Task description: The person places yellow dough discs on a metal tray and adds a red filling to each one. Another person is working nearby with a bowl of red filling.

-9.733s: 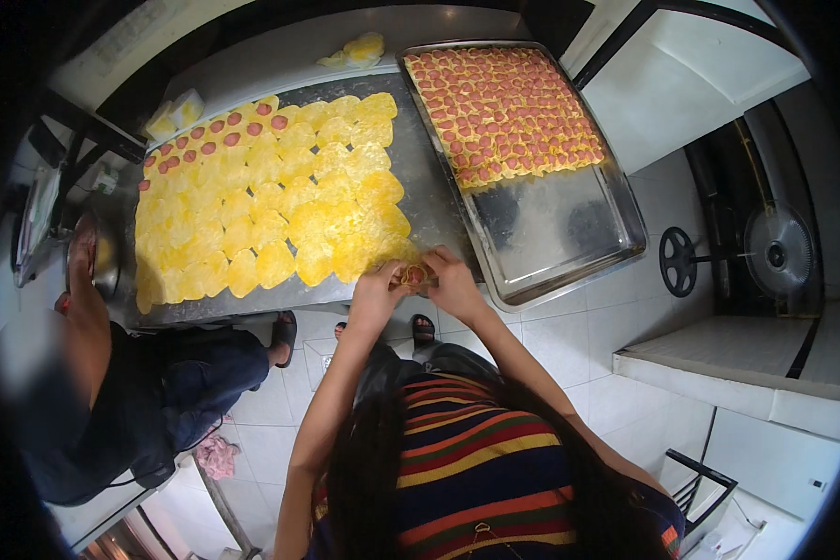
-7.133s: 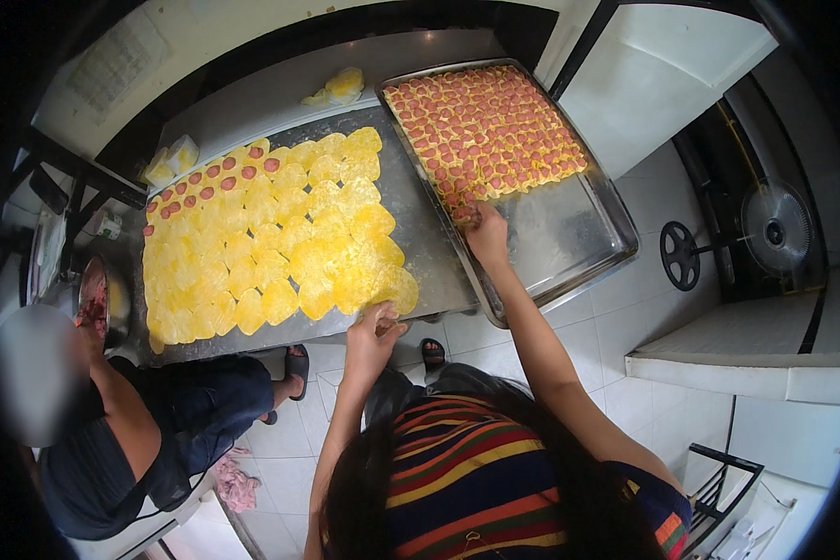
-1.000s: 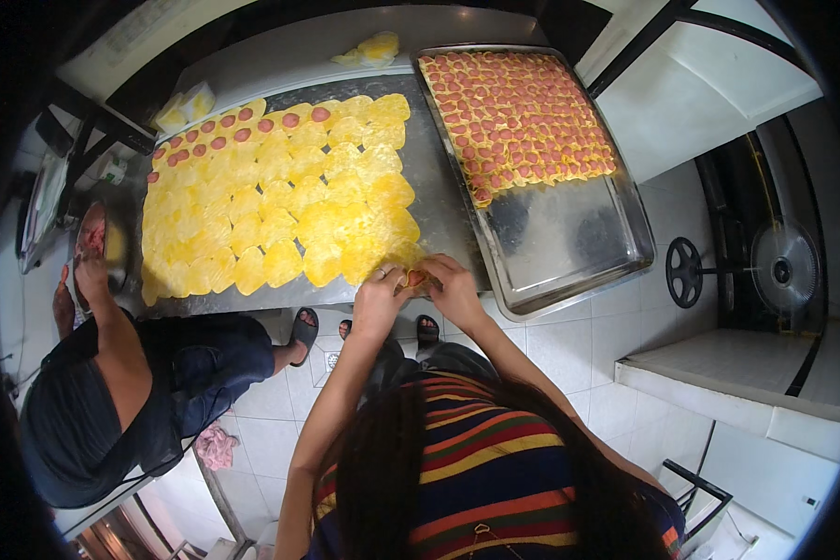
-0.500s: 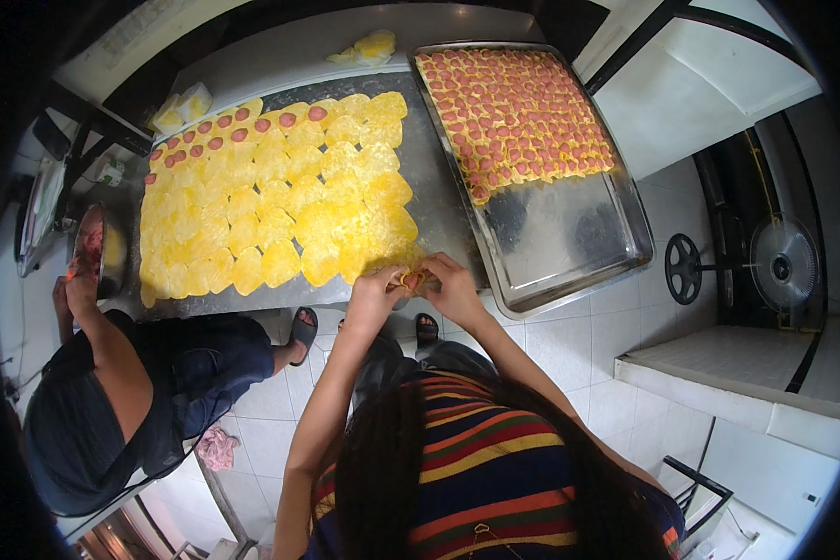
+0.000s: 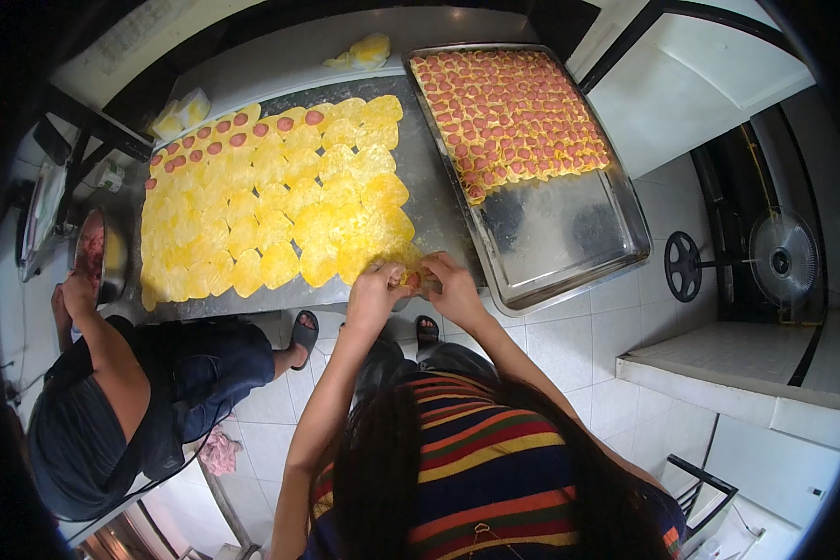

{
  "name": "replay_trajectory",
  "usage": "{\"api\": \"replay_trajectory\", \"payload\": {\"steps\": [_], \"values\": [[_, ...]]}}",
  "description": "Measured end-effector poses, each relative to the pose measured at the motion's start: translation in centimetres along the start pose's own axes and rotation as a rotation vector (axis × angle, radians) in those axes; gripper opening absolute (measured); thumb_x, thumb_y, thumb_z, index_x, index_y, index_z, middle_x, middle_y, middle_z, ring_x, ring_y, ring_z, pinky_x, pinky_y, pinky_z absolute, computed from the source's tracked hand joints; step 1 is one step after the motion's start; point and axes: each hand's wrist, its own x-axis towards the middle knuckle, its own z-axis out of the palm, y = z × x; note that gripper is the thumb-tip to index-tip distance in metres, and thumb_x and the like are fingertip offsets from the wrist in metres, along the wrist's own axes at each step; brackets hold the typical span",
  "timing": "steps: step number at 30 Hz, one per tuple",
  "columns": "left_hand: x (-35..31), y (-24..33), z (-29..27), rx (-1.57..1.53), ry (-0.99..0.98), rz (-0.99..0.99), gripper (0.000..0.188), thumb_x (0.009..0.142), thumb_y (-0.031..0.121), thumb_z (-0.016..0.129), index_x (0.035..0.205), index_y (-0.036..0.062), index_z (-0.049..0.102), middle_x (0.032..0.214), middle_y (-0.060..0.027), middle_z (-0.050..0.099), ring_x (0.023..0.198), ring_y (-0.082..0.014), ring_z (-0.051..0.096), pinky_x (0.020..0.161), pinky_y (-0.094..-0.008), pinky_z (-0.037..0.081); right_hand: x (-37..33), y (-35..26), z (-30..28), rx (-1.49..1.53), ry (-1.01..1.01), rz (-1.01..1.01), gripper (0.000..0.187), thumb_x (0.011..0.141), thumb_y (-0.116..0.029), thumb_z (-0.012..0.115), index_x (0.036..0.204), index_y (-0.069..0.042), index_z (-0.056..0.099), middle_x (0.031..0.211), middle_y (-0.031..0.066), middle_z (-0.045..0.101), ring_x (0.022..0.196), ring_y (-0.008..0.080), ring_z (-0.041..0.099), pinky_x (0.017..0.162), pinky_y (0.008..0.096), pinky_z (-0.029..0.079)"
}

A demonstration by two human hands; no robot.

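— Stretching across the far half: steel counter [image 5: 443,191], running left to right, carrying nearly everything.
— And sitting on its right part: big metal tray [image 5: 569,233], far half packed with rows of filled wrappers [image 5: 509,112], each showing a pink round; near half lying bare and shiny.
— Left of the tray, covering the counter: sheet of flat yellow wrappers [image 5: 280,215], overlapping one another; those along the far left edge carrying pink filling dots [image 5: 224,135].
— Further left, resting at the counter's end: metal bowl [image 5: 107,257] holding pink filling, with a co-worker's hand [image 5: 75,289] reaching at it, seated low on the floor.
— Beyond, at the far edge: small pile of spare yellow wrappers [image 5: 369,49].
— Now the near edge, between sheet and tray: left hand [image 5: 375,291] and right hand [image 5: 455,287], meeting almost fingertip to fingertip.
— Grip of each?
— Both closing, fingers curling in around one wrapper with filling [image 5: 411,277], pinching it from either side; left pressing from the left, right from the right.
— And that piece sitting where?
— Hanging just at the counter's near edge, beside the nearest yellow wrappers, close to the tray's near left corner; mostly hiding under fingers, only a bit of yellow and pink showing.
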Motion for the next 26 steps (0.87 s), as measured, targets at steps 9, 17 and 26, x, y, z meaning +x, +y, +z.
{"api": "replay_trajectory", "payload": {"steps": [9,17,26], "values": [[-0.2,-0.4,0.8,-0.121,-0.073,-0.078,0.036,0.061,0.003,0.073,0.091,-0.0019,0.056,0.077,-0.0146,0.060,0.072,-0.0229,0.063,0.064,-0.0293,0.051,-0.3,1.1,0.3,-0.003,-0.033,0.005,0.036,0.058,0.001,0.066,0.093,-0.003,0.056,0.091,0.0130,0.054,0.080,0.0309,0.056,0.067,0.0356,0.047],[-0.1,-0.5,1.5,-0.149,0.021,-0.011,0.033,0.060,0.000,0.070,0.089,0.0002,0.056,0.075,-0.0157,0.059,0.068,-0.0242,0.062,0.062,-0.0303,0.050,-0.1,1.0,0.4,0.012,-0.096,0.031,0.033,0.059,0.000,0.065,0.090,-0.003,0.056,0.091,0.0135,0.053,0.082,0.0333,0.055,0.069,0.0381,0.046],[-0.3,-0.6,1.2,-0.039,-0.041,-0.039,0.030,0.070,0.003,0.064,0.098,0.0021,0.056,0.080,-0.0161,0.062,0.078,-0.0248,0.063,0.069,-0.0346,0.050,0.1,0.4,0.3,-0.053,-0.159,0.149,0.039,0.057,0.000,0.063,0.095,-0.004,0.055,0.096,0.0130,0.052,0.090,0.0326,0.053,0.075,0.0394,0.045]]}}
